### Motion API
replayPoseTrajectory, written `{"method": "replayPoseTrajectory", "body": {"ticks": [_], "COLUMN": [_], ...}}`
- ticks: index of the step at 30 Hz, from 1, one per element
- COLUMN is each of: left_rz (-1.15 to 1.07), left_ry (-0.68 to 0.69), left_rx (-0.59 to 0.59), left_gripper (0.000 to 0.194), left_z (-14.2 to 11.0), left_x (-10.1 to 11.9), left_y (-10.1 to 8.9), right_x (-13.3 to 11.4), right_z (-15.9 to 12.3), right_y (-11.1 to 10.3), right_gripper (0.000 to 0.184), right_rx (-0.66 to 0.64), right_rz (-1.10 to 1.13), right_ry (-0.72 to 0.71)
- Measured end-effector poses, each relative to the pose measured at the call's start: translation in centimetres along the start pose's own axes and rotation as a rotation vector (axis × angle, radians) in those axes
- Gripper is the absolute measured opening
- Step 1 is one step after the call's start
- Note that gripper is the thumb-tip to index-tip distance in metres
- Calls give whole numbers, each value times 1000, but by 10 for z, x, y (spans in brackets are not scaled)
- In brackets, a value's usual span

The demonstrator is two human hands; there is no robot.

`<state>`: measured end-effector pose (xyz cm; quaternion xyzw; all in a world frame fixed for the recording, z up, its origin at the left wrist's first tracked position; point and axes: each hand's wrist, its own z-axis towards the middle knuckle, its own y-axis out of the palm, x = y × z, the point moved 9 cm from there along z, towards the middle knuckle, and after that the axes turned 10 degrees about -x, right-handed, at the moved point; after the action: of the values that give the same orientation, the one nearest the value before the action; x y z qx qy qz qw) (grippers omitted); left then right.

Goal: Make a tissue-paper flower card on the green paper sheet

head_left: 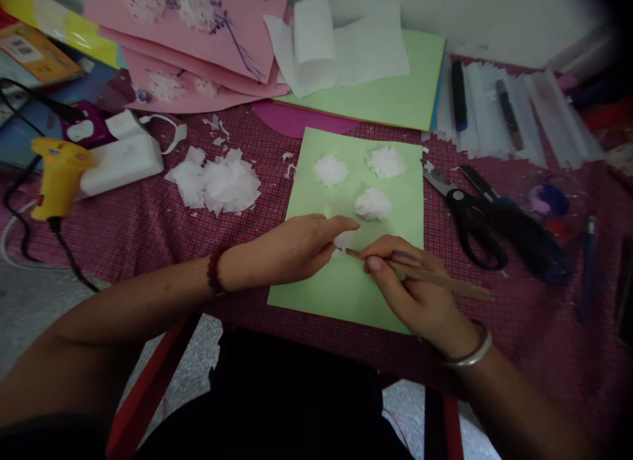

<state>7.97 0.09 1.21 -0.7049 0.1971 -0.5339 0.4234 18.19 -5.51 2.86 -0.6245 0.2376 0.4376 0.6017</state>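
Observation:
A sheet of light green paper (341, 302) lies on the table in front of me. Three ruffled white paper puffs sit on its upper half: one at the left (330, 170), one at the right (386, 162) and one lower down (373, 204). My left hand (297, 248) rests over the sheet's left side, index finger stretched out and thumb apart. A small white paper piece (343, 241) shows between that finger and thumb; whether they grip it is unclear. My right hand (420, 288) is closed around a thin wooden stick (457, 287), its tip beside the white piece.
Cut white tissue squares (230, 182) are heaped left of the sheet. A yellow glue gun (57, 173) stands by a white power strip (123, 162). Black scissors (475, 229) and a dark cutter (529, 239) lie at the right. Behind are a tissue roll (315, 41) and pink sheets (198, 51).

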Motion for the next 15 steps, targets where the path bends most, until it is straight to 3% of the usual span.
{"method": "replayPoseTrajectory", "body": {"ticks": [4,9,12,15], "left_rz": [-88,-162,-191,-176], "left_ry": [-77,-214,-272,-346], "left_rx": [101,354,481,554], "left_gripper": [33,18,12,14], "left_z": [-1,-13,-24,-36], "left_x": [-11,-42,-67,-98], "left_y": [-20,-65,-87,-104], "right_x": [-3,-1,8,30], "right_z": [1,0,0,-6], "right_y": [6,8,1,-14], "right_gripper": [11,11,14,16], "right_rx": [-47,-34,28,204], "right_rz": [-114,-112,43,353], "right_ry": [-31,-13,52,170]}}
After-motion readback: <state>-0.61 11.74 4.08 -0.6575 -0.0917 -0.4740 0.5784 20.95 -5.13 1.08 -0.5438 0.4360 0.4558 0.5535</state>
